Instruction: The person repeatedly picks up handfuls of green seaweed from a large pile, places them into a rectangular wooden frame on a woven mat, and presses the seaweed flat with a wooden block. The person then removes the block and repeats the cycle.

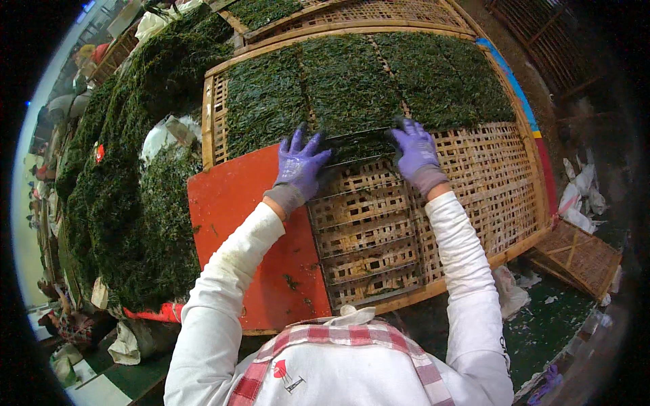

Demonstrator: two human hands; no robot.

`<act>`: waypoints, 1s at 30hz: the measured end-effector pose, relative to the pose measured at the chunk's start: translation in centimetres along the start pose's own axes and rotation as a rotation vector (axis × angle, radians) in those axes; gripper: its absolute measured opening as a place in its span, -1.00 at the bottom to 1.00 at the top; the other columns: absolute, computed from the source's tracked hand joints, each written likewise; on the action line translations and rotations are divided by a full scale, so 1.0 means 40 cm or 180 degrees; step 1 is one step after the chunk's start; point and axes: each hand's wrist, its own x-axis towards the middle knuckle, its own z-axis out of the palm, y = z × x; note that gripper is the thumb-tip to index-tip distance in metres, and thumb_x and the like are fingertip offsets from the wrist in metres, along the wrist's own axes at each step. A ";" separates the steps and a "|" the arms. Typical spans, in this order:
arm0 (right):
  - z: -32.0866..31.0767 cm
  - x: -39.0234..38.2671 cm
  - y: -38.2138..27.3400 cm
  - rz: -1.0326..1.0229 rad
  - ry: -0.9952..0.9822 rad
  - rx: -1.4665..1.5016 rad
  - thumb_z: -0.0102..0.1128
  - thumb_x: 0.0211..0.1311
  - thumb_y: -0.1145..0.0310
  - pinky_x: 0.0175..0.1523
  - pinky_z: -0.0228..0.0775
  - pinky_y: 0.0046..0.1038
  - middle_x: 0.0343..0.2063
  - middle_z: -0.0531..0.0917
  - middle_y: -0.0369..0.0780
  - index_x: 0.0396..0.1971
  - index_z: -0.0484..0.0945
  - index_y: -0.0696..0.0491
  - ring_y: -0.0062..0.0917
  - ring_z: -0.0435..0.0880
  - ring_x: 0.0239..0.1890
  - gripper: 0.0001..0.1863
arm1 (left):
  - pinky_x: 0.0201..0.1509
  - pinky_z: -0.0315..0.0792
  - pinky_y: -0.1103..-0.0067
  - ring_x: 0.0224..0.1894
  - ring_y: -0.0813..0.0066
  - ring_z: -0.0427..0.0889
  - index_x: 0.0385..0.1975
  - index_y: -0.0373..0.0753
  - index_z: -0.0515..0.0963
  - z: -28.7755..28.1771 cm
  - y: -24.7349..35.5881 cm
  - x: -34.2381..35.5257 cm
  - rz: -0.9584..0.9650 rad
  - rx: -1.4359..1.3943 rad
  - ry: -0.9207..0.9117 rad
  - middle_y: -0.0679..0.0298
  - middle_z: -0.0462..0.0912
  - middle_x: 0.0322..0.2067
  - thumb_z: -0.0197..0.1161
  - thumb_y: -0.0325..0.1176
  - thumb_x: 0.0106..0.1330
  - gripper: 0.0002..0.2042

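Observation:
My left hand (298,166), in a purple glove, is open with its fingers spread at the top right corner of a red board (250,237). Opposite it, my right hand (416,152) wears a matching glove, its fingers stretched out and its thumb side near a dark strip of leafy green seaweed (365,147). That strip lies between my hands at the far end of a thin metal frame with crossbars (369,258). Beneath the frame is a woven bamboo rack (484,176). Farther back, flat green sheets of the seaweed (349,81) cover the rack. The dark fingertips blur into the seaweed.
A large heap of loose seaweed (112,210) rises at the left, beside a white sack (162,139). Another bamboo rack (379,12) adjoins at the back. A small woven panel (575,257) and white plastic bags (582,193) are at the right.

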 end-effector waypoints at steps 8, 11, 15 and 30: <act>-0.018 0.004 0.002 0.0920 -0.0644 -0.0166 0.29 0.04 0.08 0.30 0.12 -0.26 0.27 0.22 -0.16 0.11 0.41 -0.10 -0.09 0.15 0.30 -0.41 | 0.28 0.02 0.07 0.30 -0.18 0.07 -0.06 -0.02 0.55 -0.053 -0.003 -0.018 0.0310 -0.0386 0.1006 0.10 0.37 0.16 0.38 -0.20 -0.04 -0.55; -0.065 -0.011 -0.045 -0.0004 -0.0238 0.0134 0.16 0.14 0.28 0.38 -0.09 -0.18 0.31 0.14 -0.15 0.13 0.41 -0.19 -0.13 0.08 0.33 -0.51 | 0.27 0.01 0.04 0.29 -0.19 0.07 -0.07 -0.01 0.55 -0.060 0.002 -0.031 0.0296 -0.0422 0.0774 0.11 0.35 0.17 0.38 -0.22 -0.05 -0.55; -0.129 -0.035 -0.081 0.0261 -0.0136 -0.0554 0.14 0.01 0.44 0.38 -0.18 -0.11 0.31 0.12 -0.11 0.05 0.49 -0.25 -0.12 0.03 0.36 -0.49 | 0.28 0.00 0.04 0.30 -0.18 0.05 -0.06 0.00 0.54 -0.056 -0.005 -0.039 0.0221 -0.0352 0.0558 0.10 0.33 0.18 0.38 -0.23 -0.09 -0.52; -0.047 -0.061 -0.199 -0.0660 -0.0083 -0.0043 0.07 -0.14 0.61 0.38 -0.16 -0.29 0.33 0.13 -0.21 0.02 0.50 -0.27 -0.14 0.00 0.37 -0.37 | 0.22 0.16 0.12 0.24 -0.15 0.17 -0.22 0.06 0.59 -0.045 -0.118 -0.113 0.0008 -0.0586 0.0999 0.23 0.47 0.06 0.33 -0.27 0.04 -0.74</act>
